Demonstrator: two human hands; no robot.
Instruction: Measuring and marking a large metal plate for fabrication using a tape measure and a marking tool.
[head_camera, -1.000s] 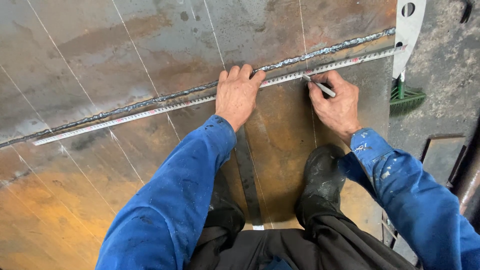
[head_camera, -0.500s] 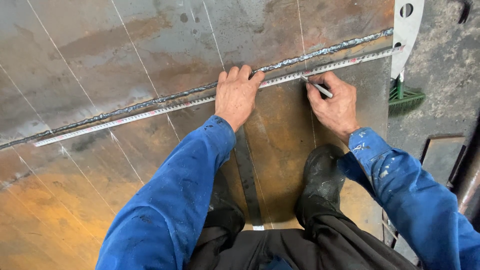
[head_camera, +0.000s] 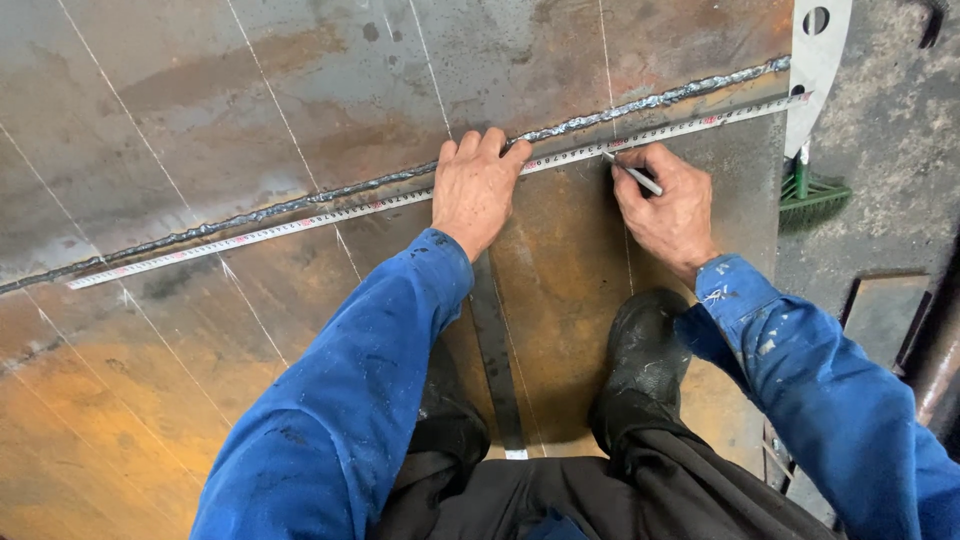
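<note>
A: The large rusted steel plate (head_camera: 250, 400) is seen underfoot, crossed by thin scribed lines and by a raised weld bead (head_camera: 300, 203) that runs from lower left to upper right. Has anything been shifted on it over the last second?

B: Almost nothing. The steel tape rule (head_camera: 250, 237) is found where it lay a second ago, just below the bead and parallel to it, stretched to the plate's right edge. A dark flat bar (head_camera: 495, 350) is left lying between the two black boots (head_camera: 645, 370).

A: And the hands?

B: The left hand (head_camera: 477, 190) is kept flat on the rule, fingers spread and pressed down, nothing gripped. The right hand (head_camera: 668, 210) is closed around a slim silver marking pen (head_camera: 632, 173), its tip set at the rule's lower edge beside a scribed line. Against the earlier frames, only a slight creep of the right hand toward the rule is noted; the tip stays at the same spot.

A: What is to be read from that?

B: In all likelihood a mark is being made at one reading of the rule, with the measurement held fixed. Whether a mark has been left is hidden by the fingers.

A: Small items?

B: A green brush (head_camera: 812, 192) is noted off the plate's right edge.
</note>
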